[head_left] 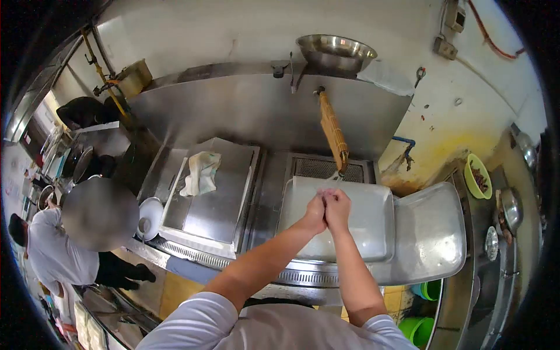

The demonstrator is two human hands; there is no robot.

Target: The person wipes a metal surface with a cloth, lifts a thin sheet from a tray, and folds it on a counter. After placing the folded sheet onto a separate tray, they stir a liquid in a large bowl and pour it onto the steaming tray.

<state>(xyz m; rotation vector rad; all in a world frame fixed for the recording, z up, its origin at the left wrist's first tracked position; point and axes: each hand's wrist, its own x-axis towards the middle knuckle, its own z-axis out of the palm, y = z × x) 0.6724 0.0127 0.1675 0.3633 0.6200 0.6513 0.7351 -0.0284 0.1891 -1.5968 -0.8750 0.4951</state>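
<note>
My left hand [315, 214] and my right hand [338, 209] are pressed together, fingers closed around a small pinkish thing [328, 192] that is mostly hidden. Both hands are above a pale rectangular plastic tub [373, 224], just below the end of a faucet [333, 128] wrapped in tan material. A second, clear plastic tub [434, 227] sits to the right and touches the first. Behind the pale tub a perforated metal grate [312, 167] shows.
Left on the steel counter, a crumpled cloth [202, 174] lies on a metal cover [219, 204]. A steel bowl [336, 52] rests on the back ledge. At right is a yellow-green basket [478, 176]; green buckets [417, 331] stand below. Another person [61, 239] is at far left.
</note>
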